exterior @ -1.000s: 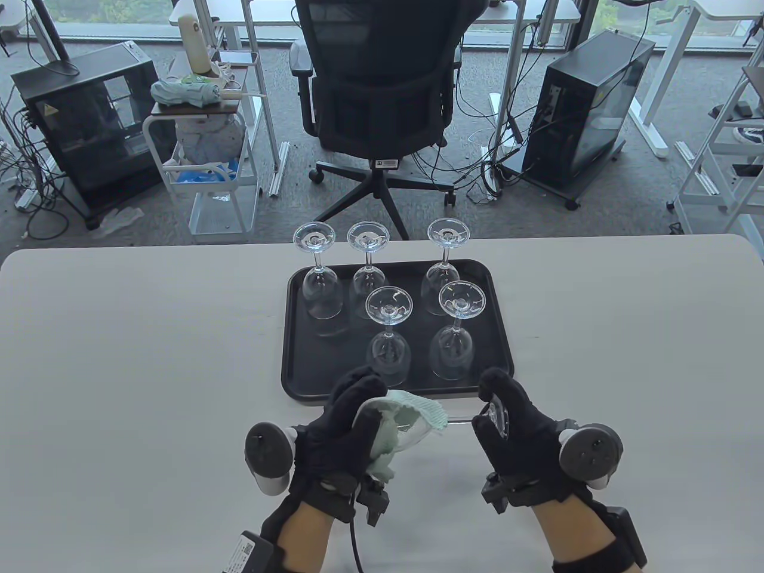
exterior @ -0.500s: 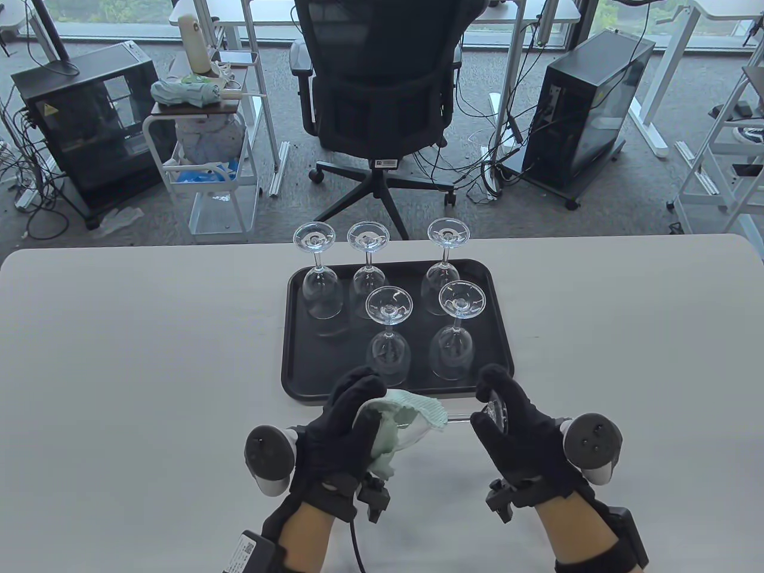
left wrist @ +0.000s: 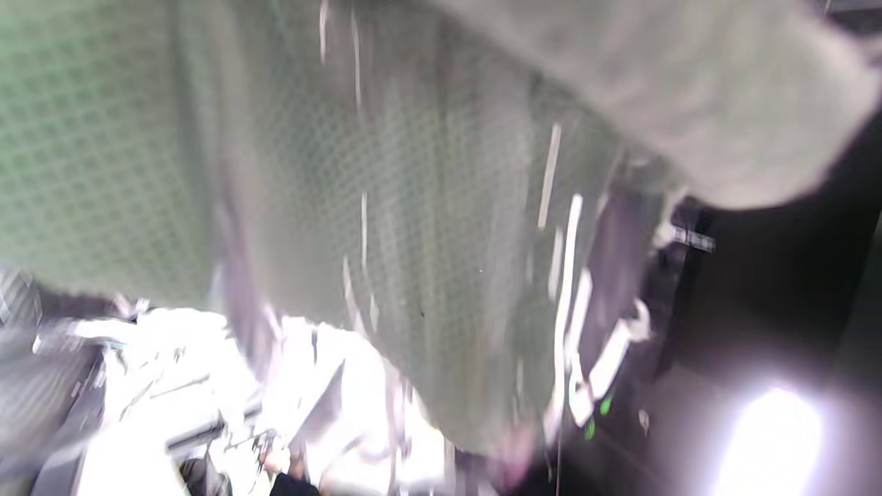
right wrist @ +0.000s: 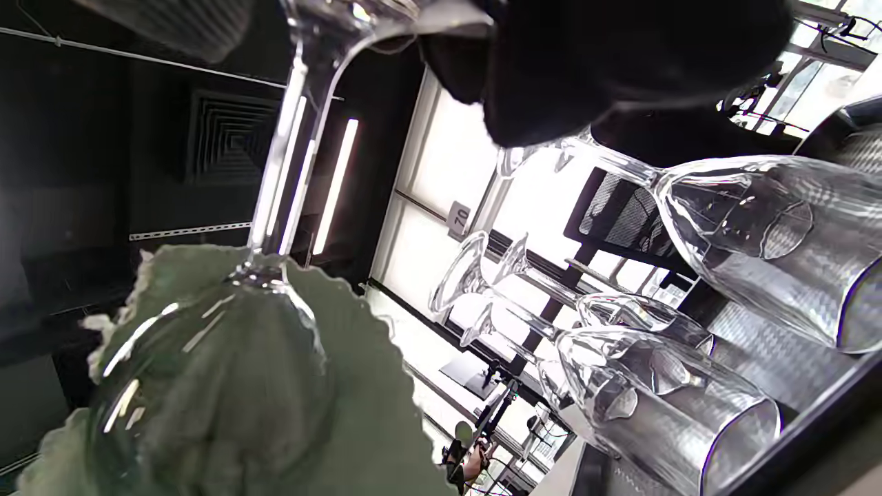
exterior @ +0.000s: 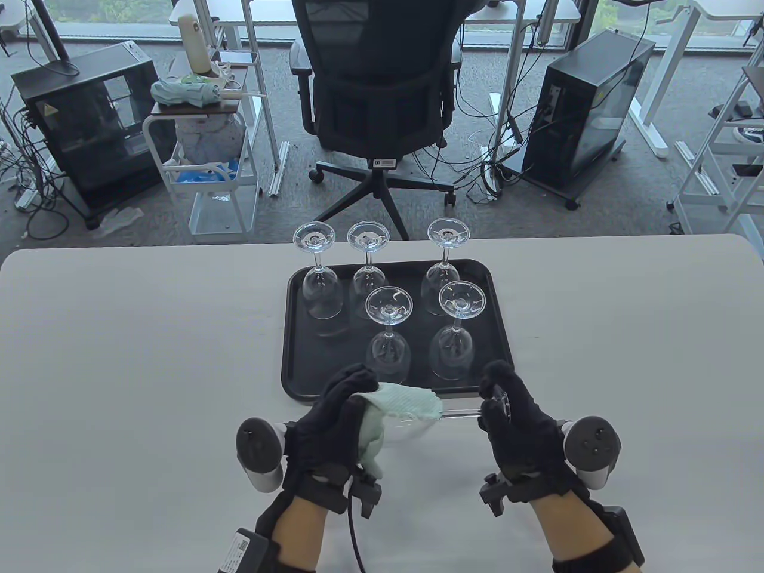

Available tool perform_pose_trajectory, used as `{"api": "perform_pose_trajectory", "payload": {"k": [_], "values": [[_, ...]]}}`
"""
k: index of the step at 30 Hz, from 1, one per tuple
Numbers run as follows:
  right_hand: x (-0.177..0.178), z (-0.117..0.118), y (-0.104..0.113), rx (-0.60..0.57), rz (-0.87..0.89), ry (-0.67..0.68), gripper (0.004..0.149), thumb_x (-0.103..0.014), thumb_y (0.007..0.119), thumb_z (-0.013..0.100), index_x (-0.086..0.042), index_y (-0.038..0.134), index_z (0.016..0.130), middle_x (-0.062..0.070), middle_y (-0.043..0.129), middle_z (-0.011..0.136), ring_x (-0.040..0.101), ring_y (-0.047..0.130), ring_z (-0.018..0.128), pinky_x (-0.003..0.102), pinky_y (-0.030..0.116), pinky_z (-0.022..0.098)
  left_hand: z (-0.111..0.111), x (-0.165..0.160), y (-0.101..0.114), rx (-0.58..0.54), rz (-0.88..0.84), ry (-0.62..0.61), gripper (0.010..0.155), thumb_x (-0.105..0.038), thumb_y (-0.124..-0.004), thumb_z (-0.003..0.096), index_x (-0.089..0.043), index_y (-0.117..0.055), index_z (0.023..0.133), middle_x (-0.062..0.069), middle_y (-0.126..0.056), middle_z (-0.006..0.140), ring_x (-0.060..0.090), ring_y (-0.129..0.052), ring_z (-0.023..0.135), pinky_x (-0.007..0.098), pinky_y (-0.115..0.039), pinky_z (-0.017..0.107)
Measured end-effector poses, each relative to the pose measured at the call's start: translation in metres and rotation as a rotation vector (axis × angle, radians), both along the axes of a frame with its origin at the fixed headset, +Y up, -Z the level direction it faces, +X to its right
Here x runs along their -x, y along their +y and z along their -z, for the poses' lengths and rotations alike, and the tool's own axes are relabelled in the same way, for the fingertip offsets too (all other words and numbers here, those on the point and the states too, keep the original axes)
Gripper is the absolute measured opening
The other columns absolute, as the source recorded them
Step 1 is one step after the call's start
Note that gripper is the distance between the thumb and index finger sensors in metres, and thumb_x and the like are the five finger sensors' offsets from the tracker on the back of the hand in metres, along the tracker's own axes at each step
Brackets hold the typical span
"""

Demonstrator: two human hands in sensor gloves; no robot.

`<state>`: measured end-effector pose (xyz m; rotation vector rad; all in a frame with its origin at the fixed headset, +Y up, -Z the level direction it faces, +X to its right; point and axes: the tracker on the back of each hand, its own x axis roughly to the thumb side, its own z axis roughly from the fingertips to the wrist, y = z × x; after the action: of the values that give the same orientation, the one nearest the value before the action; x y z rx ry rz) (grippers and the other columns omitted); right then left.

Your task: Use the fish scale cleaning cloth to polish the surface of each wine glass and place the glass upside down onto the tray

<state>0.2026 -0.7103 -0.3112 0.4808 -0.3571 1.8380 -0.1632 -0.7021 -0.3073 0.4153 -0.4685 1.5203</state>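
At the bottom centre of the table view, the left hand in a black sensor glove (exterior: 334, 424) is curled around the pale green scale-textured cleaning cloth (exterior: 397, 409), which wraps the bowl of a clear wine glass (exterior: 418, 425) lying horizontally above the white table (exterior: 119, 358). The right hand in a black sensor glove (exterior: 516, 427), at the lower right, pinches the round foot of the same glass, and the thin stem runs between both hands.

I judge the glass as light, stiff, slippery and fragile, with the stem as the weakest part. The better hold is therefore the foot and the bowl through the soft cloth, which gives grip, as is done here.

A little further, in the middle of the frame, the black rectangular plastic tray (exterior: 298, 334) carries five clear wine glasses (exterior: 388, 334) standing upside down. The held glass is just in front of its near edge.
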Motion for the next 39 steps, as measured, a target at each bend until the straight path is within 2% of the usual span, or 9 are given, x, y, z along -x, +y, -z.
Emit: {"api": "perform_pose_trajectory", "payload": {"k": [4,9,13,16,20,25,28,31,39], "values": [[-0.006,0.001,-0.001,0.013,0.031,-0.018,0.072,-0.063,0.065,0.054,-0.023,0.042,0.109,0.022,0.066,0.094,0.033,0.091,0.048,0.038,0.087,0.026,0.001,0.046,0.006,0.009,-0.133,0.068,0.047,-0.053,-0.069,0.0567,-0.019,-0.083,0.086,0.007,-0.081,0.095,0.034,-0.085,0.081,0.057,-0.082,0.054],[-0.012,0.004,-0.002,0.017,0.047,-0.042,0.072,-0.063,0.065,0.053,-0.023,0.042,0.109,0.022,0.067,0.094,0.033,0.091,0.047,0.038,0.087,0.026,-0.003,0.102,0.006,0.023,-0.171,0.192,0.046,-0.052,-0.068,0.0580,-0.018,-0.084,0.085,0.007,-0.082,0.094,0.034,-0.085,0.080,0.056,-0.082,0.054],[-0.013,0.000,0.002,-0.001,0.052,-0.059,0.075,-0.064,0.066,0.053,-0.025,0.034,0.109,0.021,0.066,0.095,0.033,0.090,0.048,0.038,0.086,0.026,-0.006,0.125,0.005,0.024,-0.191,0.228,0.046,-0.052,-0.067,0.0587,-0.018,-0.084,0.085,0.007,-0.081,0.095,0.034,-0.084,0.082,0.057,-0.081,0.057],[-0.002,-0.013,0.016,-0.074,-0.032,-0.118,0.080,-0.068,0.067,0.053,-0.028,0.025,0.108,0.020,0.062,0.096,0.031,0.088,0.051,0.037,0.085,0.029,-0.008,0.131,0.007,0.019,-0.221,0.218,0.046,-0.052,-0.067,0.0590,-0.018,-0.084,0.086,0.007,-0.082,0.095,0.034,-0.085,0.082,0.057,-0.081,0.057],[0.051,-0.030,0.053,-0.291,-0.367,-0.232,0.082,-0.073,0.067,0.054,-0.030,0.018,0.104,0.018,0.058,0.098,0.028,0.085,0.054,0.035,0.084,0.032,-0.010,0.133,0.010,0.007,-0.229,0.206,0.046,-0.052,-0.067,0.0593,-0.018,-0.083,0.086,0.007,-0.081,0.096,0.034,-0.084,0.083,0.057,-0.080,0.058],[0.150,-0.018,0.084,-0.353,-0.766,-0.281,0.079,-0.074,0.070,0.053,-0.028,0.028,0.101,0.020,0.056,0.098,0.029,0.084,0.056,0.035,0.083,0.032,-0.010,0.130,0.012,-0.003,-0.204,0.205,0.047,-0.052,-0.066,0.0593,-0.018,-0.083,0.087,0.007,-0.081,0.097,0.035,-0.084,0.084,0.058,-0.080,0.059],[0.207,-0.005,0.084,-0.370,-0.975,-0.316,0.076,-0.074,0.071,0.052,-0.024,0.038,0.098,0.020,0.057,0.098,0.027,0.085,0.055,0.034,0.084,0.032,-0.009,0.132,0.010,-0.001,-0.216,0.197,0.047,-0.052,-0.066,0.0594,-0.019,-0.083,0.087,0.006,-0.081,0.097,0.034,-0.084,0.084,0.057,-0.080,0.059],[0.245,0.018,0.074,-0.314,-1.098,-0.357,0.075,-0.074,0.072,0.051,-0.023,0.040,0.097,0.020,0.055,0.098,0.027,0.085,0.056,0.034,0.084,0.032,-0.009,0.134,0.011,-0.002,-0.209,0.186,0.047,-0.052,-0.066,0.0597,-0.019,-0.083,0.088,0.006,-0.080,0.098,0.034,-0.084,0.085,0.057,-0.080,0.059],[0.287,0.053,0.067,-0.158,-1.213,-0.446,0.073,-0.072,0.074,0.051,-0.020,0.048,0.095,0.021,0.055,0.100,0.030,0.085,0.059,0.035,0.084,0.033,-0.013,0.141,0.013,-0.021,-0.250,0.189,0.047,-0.052,-0.065,0.0599,-0.019,-0.082,0.088,0.006,-0.080,0.098,0.034,-0.084,0.085,0.057,-0.080,0.060]]}}
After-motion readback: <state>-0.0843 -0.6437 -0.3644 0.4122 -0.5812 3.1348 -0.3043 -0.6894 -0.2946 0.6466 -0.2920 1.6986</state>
